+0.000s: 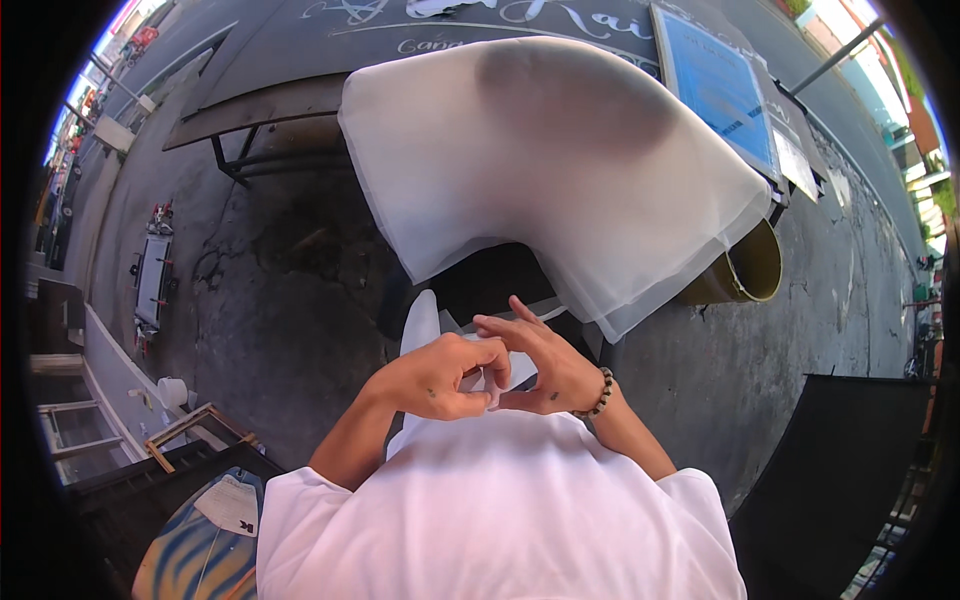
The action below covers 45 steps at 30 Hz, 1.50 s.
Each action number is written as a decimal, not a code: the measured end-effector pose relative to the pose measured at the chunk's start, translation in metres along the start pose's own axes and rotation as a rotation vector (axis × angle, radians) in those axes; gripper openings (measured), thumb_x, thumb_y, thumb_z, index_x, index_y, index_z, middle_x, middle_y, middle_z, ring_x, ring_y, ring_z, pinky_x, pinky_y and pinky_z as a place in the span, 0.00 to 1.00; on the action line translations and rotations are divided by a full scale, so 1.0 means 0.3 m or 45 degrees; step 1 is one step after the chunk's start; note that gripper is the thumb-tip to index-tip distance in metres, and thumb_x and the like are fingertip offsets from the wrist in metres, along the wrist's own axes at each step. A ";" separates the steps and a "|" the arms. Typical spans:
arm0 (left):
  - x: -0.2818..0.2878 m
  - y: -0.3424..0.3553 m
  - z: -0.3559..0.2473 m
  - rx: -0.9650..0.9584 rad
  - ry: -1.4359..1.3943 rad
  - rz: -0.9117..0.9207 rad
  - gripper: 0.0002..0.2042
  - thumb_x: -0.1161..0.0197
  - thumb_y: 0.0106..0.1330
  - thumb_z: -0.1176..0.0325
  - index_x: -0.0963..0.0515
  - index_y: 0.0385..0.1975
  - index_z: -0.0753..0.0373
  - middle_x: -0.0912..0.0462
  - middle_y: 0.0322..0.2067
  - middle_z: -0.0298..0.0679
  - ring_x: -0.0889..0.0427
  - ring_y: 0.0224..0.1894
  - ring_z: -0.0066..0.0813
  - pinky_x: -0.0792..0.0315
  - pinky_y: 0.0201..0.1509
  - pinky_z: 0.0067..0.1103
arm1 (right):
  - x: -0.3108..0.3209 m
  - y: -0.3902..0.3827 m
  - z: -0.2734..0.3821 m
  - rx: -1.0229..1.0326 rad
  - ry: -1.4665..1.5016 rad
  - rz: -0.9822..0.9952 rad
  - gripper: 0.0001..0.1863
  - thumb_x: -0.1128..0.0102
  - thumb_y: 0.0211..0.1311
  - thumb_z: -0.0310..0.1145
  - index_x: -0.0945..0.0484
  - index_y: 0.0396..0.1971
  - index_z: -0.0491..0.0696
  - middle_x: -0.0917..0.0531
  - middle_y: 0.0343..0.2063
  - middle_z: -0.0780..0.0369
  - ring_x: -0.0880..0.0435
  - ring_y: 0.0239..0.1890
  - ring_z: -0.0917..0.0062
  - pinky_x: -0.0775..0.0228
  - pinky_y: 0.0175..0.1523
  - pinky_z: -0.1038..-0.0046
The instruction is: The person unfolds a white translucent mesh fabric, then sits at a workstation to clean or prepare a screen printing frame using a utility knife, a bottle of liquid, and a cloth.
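White, thin and see-through in places, a large sheet (560, 190) lies draped over the work area ahead, its near edge curving up in a wide notch and its corners hanging toward the ground. A big dark shape shows through its upper part. Just this side of the notch, in front of the white shirt (500, 500), a small white piece (491, 388) sits between the person's two hands. The left hand (445, 377) has its fingers bent, with thumb and forefinger curled in about that piece; they overlap it so much that I can't tell whether they are clamped on it. The right hand (548, 370) is opened out, its fingers spread and pointing up and to the left, the thumb well apart from them. A beaded bracelet (602, 396) circles the right wrist.

Beyond the sheet is a blackboard (270, 50) with white lettering, and by the sheet's right side stands a blue framed sign (718, 92). An olive bucket (755, 262) is tipped on its side under the sheet's right corner. At lower left, a blue and tan surfboard (190, 550) lies near a wooden frame (165, 455).
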<state>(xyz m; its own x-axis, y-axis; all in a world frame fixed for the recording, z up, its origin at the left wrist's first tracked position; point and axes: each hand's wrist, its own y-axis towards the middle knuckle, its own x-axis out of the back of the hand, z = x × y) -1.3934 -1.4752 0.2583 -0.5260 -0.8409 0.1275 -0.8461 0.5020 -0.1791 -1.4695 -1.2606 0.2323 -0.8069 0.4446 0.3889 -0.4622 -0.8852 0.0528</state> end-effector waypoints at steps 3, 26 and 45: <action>-0.018 -0.038 0.015 0.024 0.029 -0.268 0.27 0.25 0.49 0.71 0.29 0.50 0.59 0.16 0.31 0.37 0.23 0.28 0.23 0.32 0.32 0.21 | 0.027 -0.010 -0.028 0.044 -0.187 0.010 0.22 0.22 0.41 0.25 0.20 0.40 0.45 0.20 0.22 0.59 0.20 0.24 0.66 0.28 0.31 0.69; 0.069 0.000 -0.147 -0.491 0.794 -0.750 0.07 0.31 0.52 0.79 0.14 0.31 0.65 0.12 0.30 0.41 0.14 0.28 0.32 0.23 0.31 0.23 | 0.281 -0.195 0.119 0.111 -0.540 -0.294 0.53 0.16 0.36 0.51 0.31 0.63 0.42 0.21 0.54 0.49 0.22 0.57 0.55 0.31 0.61 0.59; -0.096 -0.070 0.147 -0.261 0.530 -0.755 0.38 0.23 0.53 0.60 0.34 0.64 0.57 0.24 0.60 0.44 0.22 0.57 0.46 0.27 0.59 0.36 | 0.187 -0.094 0.254 0.235 -0.568 -0.971 0.11 0.37 0.58 0.33 0.17 0.31 0.39 0.14 0.24 0.59 0.15 0.25 0.74 0.26 0.34 0.76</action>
<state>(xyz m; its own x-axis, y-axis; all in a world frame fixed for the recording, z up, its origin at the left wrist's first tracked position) -1.3566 -1.4705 0.2153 0.0678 -0.8566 0.5115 -0.9755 0.0506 0.2141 -1.4738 -1.2210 0.3226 -0.0701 0.8594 0.5065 -0.7159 -0.3970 0.5744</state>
